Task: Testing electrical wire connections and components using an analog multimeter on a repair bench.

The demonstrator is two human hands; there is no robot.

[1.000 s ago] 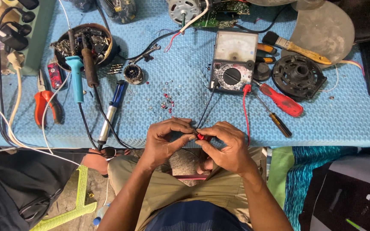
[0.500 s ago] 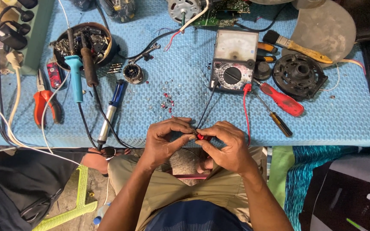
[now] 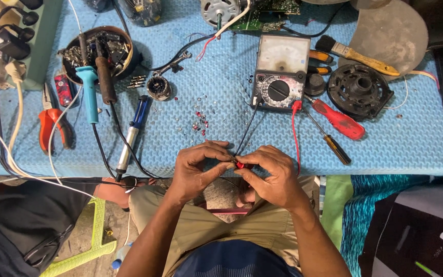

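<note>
1. The left hand (image 3: 197, 169) and right hand (image 3: 273, 174) meet just below the analog multimeter (image 3: 279, 73), at the near edge of the blue foam mat (image 3: 416, 138). The fingertips of both hands are pinched together around a small red probe tip (image 3: 240, 164).
2. Only a speck of that red tip shows; the fingers cover the rest, and whatever it is pressed against cannot be made out.
3. A black lead (image 3: 247, 128) and a red lead (image 3: 294, 133) run down from the multimeter toward the hands; the black one vanishes under the left fingers.
4. Right of the multimeter lie a red-handled screwdriver (image 3: 337, 119) and a black round motor part (image 3: 360, 90). A brush (image 3: 355, 52) lies above them.
5. Left of the multimeter, a bowl (image 3: 124, 38) of small parts holds a blue soldering iron (image 3: 89, 92). Orange pliers (image 3: 52, 125) lie further left.
6. Above the multimeter, a motor (image 3: 219, 10) and a circuit board (image 3: 273, 10) are cut off by the top edge.
</note>
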